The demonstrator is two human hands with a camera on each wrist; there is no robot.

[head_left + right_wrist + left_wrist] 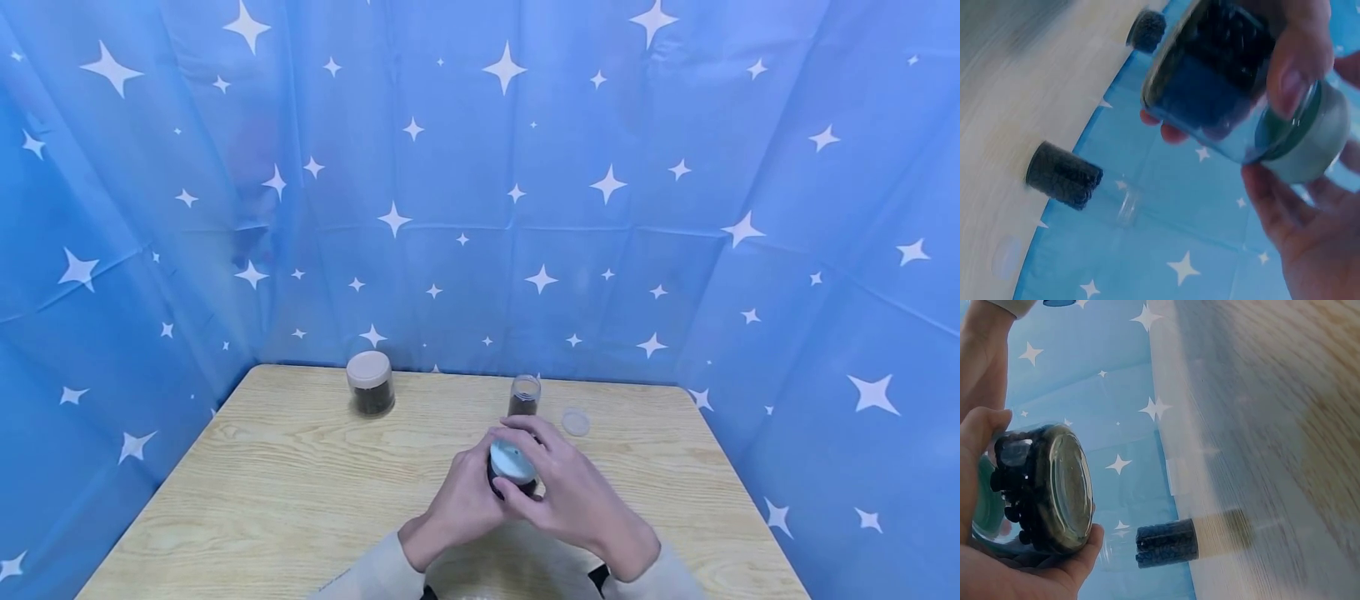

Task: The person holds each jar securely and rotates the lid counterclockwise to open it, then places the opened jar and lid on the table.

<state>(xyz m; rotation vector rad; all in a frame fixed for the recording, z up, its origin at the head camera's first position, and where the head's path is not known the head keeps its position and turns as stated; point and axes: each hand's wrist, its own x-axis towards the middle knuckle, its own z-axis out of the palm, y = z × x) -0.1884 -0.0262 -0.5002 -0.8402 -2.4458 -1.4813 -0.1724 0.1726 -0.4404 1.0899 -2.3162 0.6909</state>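
Observation:
Between my hands is a clear jar (1044,481) of small dark pieces, raised off the table and capped with a pale teal lid (512,461). My left hand (467,493) grips the jar's body, its thumb (1291,75) lying along the glass. The lid (1316,137) is held by my right hand (573,492), with fingers curled over its far side and the thumb at the near edge. The lid sits on the jar's mouth; whether it is screwed tight I cannot tell.
Just beyond my hands stands a slim lidless jar (523,396), partly filled with dark pieces. A clear round lid (576,422) lies flat to its right. Another jar (371,385), with a whitish lid, stands at the back left. A starry blue curtain (465,183) surrounds the wooden table (300,483).

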